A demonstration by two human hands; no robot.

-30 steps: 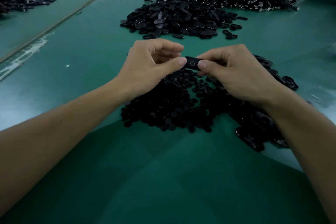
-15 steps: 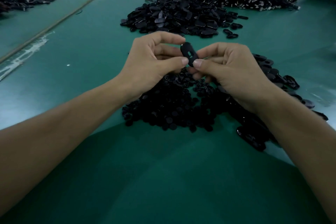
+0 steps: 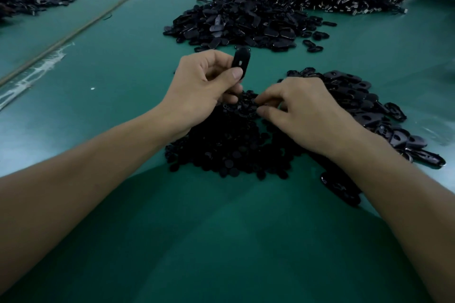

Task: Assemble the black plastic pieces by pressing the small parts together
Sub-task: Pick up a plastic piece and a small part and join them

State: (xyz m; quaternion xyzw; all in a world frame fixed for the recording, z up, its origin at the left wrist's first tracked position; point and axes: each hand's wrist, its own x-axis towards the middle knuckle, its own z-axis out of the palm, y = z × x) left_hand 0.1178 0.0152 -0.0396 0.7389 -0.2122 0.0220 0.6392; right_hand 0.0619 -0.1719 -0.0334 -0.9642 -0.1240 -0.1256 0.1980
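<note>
glossy black plastic piece [image 3: 240, 63], matt table [image 3: 123, 56]

On the table [image 3: 123, 76], small parts [image 3: 229, 152] lie left of the shells [image 3: 364, 103], a heap [image 3: 236, 24] behind both.

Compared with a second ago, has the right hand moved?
Yes. The right hand has dropped from the oval piece down onto the near pile of small round parts.
</note>
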